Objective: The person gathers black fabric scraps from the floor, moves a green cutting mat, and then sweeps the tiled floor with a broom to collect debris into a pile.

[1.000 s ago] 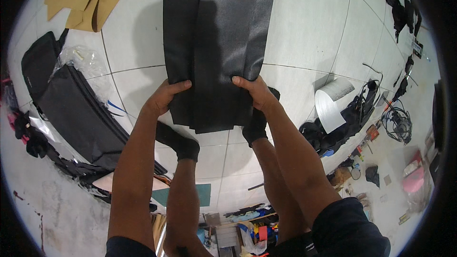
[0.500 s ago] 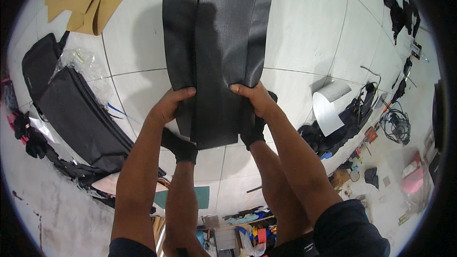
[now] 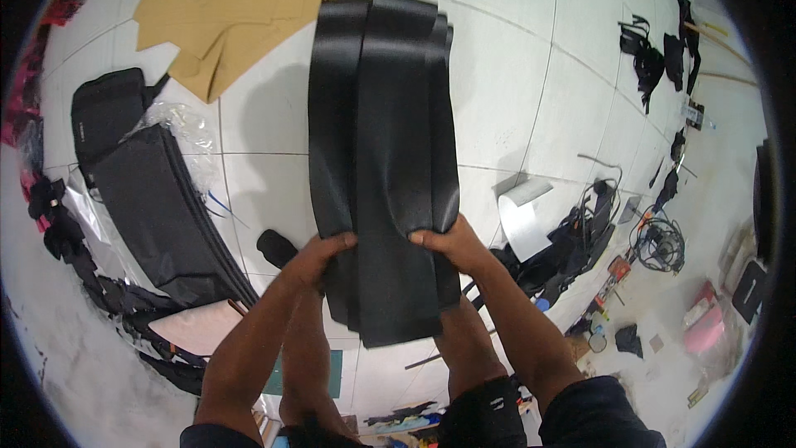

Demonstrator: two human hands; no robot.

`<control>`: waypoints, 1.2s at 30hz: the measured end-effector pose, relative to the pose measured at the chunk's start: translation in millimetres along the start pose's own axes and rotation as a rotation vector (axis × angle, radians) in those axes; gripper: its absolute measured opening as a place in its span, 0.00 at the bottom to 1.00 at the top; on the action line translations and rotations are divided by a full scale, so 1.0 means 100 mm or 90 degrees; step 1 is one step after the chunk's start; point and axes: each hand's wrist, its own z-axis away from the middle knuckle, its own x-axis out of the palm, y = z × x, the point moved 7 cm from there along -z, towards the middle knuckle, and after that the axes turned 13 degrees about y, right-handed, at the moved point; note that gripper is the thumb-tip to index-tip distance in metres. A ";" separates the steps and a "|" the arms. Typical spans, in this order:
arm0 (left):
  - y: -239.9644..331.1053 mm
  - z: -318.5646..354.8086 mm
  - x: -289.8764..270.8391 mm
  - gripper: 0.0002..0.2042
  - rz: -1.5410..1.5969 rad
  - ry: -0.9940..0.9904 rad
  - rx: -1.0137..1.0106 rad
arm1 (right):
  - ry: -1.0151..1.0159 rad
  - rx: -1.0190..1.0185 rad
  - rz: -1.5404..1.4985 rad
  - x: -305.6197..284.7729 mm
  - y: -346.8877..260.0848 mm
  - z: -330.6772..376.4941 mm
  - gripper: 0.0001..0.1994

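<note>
A stack of long black sheet strips [image 3: 398, 149], smooth and slightly shiny, hangs in front of me with its far end drooping. My left hand [image 3: 326, 255] grips the left edge, thumb on top and the other fingers hidden underneath. On the right edge, my right hand [image 3: 452, 245] holds it the same way, its thumb pressing a dent into the surface. The strips overlap unevenly, and a middle one reaches closest to my body. Below the stack are my bare legs, with one black-socked foot [image 3: 276, 249] showing at the left.
Brown sheet material [image 3: 240, 8] spreads over the white tiled floor [image 3: 506, 83] at the far left. Black padded cases [image 3: 157, 207] and clear plastic [image 3: 186, 129] lie on the left. To the right are a curled white sheet [image 3: 524, 220], black straps [image 3: 572, 257] and coiled cable [image 3: 659, 245].
Both hands have brought the black stack nearer to my body, so its far end now shows. My view has shifted, revealing more of the brown sheet. The grip looks the same.
</note>
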 end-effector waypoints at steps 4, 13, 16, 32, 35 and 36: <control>-0.27 0.74 0.28 0.44 0.101 -0.006 -0.007 | -0.025 0.016 0.077 -0.11 -0.23 0.67 0.40; -1.11 2.20 0.92 0.36 0.336 -0.055 -0.054 | -0.108 0.024 0.271 -0.31 -0.85 2.19 0.39; -1.48 2.69 0.99 0.33 0.378 -0.024 0.037 | -0.147 -0.031 0.325 -0.25 -0.90 2.76 0.39; -5.23 3.44 1.64 0.26 1.010 -0.227 0.118 | -0.381 -0.164 0.809 1.20 0.68 5.44 0.38; -5.81 4.11 1.31 0.25 1.066 -0.144 0.168 | -0.382 -0.198 0.931 1.44 1.31 5.86 0.36; -6.08 4.26 1.17 0.26 1.066 -0.107 0.186 | -0.381 -0.189 0.956 1.60 1.52 6.06 0.35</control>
